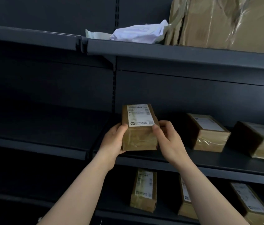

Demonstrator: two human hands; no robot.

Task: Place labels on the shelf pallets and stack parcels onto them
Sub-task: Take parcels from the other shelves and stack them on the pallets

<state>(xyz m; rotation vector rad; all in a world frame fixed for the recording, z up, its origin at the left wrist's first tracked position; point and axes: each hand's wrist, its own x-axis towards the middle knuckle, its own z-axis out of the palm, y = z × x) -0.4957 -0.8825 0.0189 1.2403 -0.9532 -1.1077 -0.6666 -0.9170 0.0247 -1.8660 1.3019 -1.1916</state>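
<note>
**One parcel in hand, stacking partway done**

Both hands hold a taped brown parcel (140,127), shipping label up, at the front left of the middle shelf (225,161). The left hand (114,138) cups its left side, and the right hand (167,138) curls its fingers round the right corner (whether the box already rests on the shelf, I cannot tell). A second parcel (209,133) and a third parcel (257,140) lie further right. Three more parcels (143,190) sit on the lower shelf (116,211), so stacking looks well begun. No labels show on the shelf edges, so that step seems undone.
</note>
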